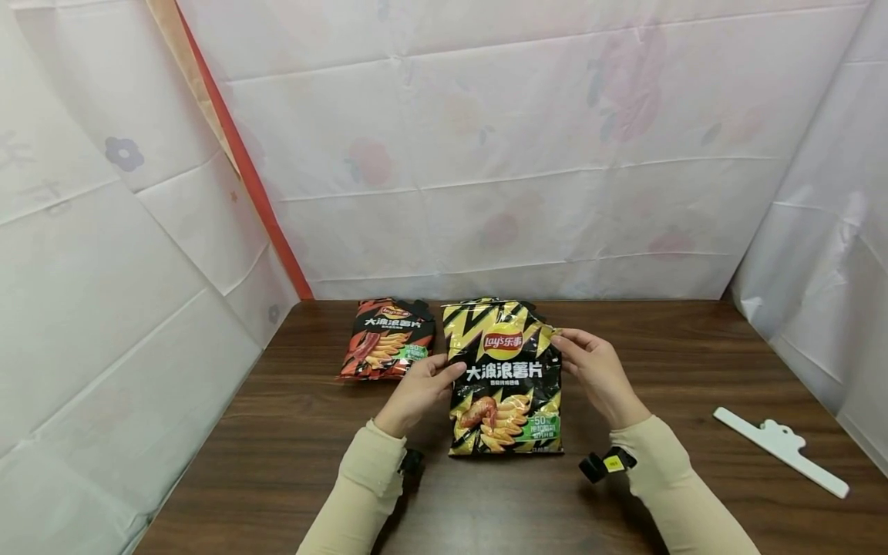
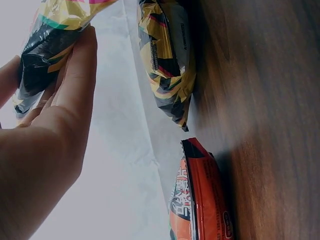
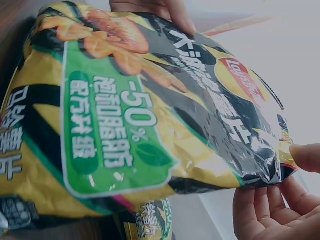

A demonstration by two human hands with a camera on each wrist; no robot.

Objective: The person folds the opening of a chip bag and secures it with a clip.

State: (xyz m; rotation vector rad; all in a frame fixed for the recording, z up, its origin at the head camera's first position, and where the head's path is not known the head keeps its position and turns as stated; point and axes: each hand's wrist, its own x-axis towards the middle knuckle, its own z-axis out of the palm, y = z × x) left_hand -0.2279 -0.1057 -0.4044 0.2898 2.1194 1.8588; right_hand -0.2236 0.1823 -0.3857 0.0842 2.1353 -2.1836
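A yellow and black bag of potato chips (image 1: 505,385) is held up over the table, front facing me, between both hands. My left hand (image 1: 425,389) grips its left side, thumb on the front and fingers behind, as the left wrist view also shows. With thumb and fingers my right hand (image 1: 595,370) pinches the upper right corner, seen closely in the right wrist view (image 3: 272,205). Behind it a second yellow and black chip bag (image 2: 167,65) stands on the table, mostly hidden in the head view. To the left is a red and black chip bag (image 1: 390,339).
A white plastic clip (image 1: 780,449) with a long straight bar lies on the right of the brown wooden table (image 1: 291,462). White patterned sheets (image 1: 520,154) hang behind and on both sides, with a red strip (image 1: 243,154) at the back left corner.
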